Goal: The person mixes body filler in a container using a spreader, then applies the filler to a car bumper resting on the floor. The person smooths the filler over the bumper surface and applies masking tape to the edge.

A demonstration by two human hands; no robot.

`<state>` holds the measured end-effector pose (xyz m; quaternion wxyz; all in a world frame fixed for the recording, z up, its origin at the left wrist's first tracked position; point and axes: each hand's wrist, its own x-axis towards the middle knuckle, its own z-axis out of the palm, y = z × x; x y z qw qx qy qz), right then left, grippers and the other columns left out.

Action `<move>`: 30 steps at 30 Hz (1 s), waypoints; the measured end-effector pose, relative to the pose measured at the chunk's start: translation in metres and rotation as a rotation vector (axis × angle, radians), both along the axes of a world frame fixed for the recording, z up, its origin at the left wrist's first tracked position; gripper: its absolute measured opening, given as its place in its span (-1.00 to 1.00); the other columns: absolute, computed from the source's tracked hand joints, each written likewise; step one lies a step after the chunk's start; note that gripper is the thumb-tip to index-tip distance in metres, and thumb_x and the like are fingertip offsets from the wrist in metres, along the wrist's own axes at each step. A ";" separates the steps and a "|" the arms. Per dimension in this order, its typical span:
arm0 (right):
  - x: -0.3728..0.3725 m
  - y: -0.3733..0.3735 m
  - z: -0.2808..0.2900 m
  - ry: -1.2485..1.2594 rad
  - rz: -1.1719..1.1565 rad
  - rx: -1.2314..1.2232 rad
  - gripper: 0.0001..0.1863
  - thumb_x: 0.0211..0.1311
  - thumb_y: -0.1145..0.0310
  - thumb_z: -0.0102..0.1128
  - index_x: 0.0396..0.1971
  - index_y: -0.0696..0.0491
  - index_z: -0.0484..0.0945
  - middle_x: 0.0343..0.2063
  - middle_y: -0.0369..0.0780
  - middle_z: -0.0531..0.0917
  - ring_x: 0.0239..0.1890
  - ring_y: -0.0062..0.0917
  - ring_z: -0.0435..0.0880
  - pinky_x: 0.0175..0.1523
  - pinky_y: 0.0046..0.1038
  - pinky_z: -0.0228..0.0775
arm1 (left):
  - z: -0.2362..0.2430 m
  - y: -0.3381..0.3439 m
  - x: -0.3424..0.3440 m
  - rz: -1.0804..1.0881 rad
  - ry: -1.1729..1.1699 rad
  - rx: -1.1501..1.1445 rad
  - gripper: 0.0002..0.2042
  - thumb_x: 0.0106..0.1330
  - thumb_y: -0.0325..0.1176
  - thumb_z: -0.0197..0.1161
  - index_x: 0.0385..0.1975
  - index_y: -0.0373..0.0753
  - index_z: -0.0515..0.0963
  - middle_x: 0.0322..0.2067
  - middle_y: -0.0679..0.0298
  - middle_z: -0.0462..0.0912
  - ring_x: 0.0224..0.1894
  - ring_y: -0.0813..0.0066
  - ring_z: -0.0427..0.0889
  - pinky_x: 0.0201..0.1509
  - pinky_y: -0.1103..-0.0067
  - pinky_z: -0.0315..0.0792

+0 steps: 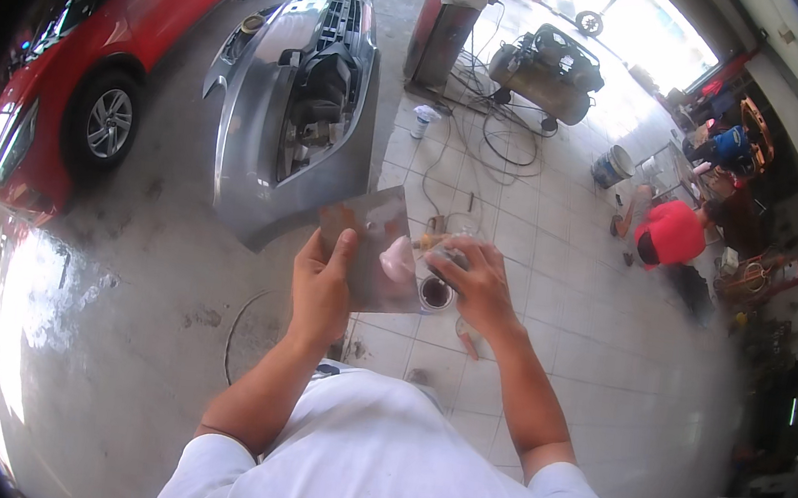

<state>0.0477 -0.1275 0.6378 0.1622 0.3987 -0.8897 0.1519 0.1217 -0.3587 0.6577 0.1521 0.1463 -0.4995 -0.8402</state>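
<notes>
Car bodywork in red fills the upper left of the frame. Right of it, a grey bumper lies on the floor. An air compressor stands at upper right. In the centre, a flat board is gripped at its left edge by the left hand, thumb on top. The right hand curls just beside it, its hold unclear. Pink paste sits on the board.

Fisheye view from the left head-worn camera, facing downward and forward: left hand and right hand at close range, tiled floor and red car farther off
</notes>
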 end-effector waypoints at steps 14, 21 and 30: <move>-0.003 -0.059 0.021 -0.018 -0.136 -0.210 -0.28 -0.21 0.56 0.52 0.10 -0.28 0.76 0.04 -0.26 0.59 0.26 -0.20 0.53 0.30 -0.02 0.38 | -0.003 -0.022 -0.072 -0.144 0.384 -0.824 -0.75 0.56 -0.48 0.18 0.15 -0.31 0.59 -0.35 0.04 0.70 -0.28 0.63 0.62 -0.14 0.60 0.55; -0.068 -0.017 0.005 -0.205 0.026 -0.313 -0.13 -0.14 0.77 0.35 0.23 -0.31 0.62 0.13 -0.20 0.52 0.30 -0.14 0.52 0.36 0.08 0.37 | 0.012 0.000 -0.161 0.068 0.328 -0.690 -0.75 0.62 -0.37 0.15 0.10 -0.41 0.59 -0.26 0.24 0.73 -0.22 0.67 0.54 -0.14 0.63 0.49; -0.210 0.065 -0.017 -0.307 0.000 -0.197 -0.16 -0.11 0.81 0.33 0.26 -0.12 0.49 0.21 -0.11 0.42 0.30 -0.07 0.47 0.33 -0.10 0.46 | 0.012 0.078 -0.233 -0.170 -0.388 0.213 -0.68 0.61 -0.25 0.19 0.21 -0.29 0.49 0.04 0.20 0.67 0.01 0.39 0.70 0.02 0.43 0.65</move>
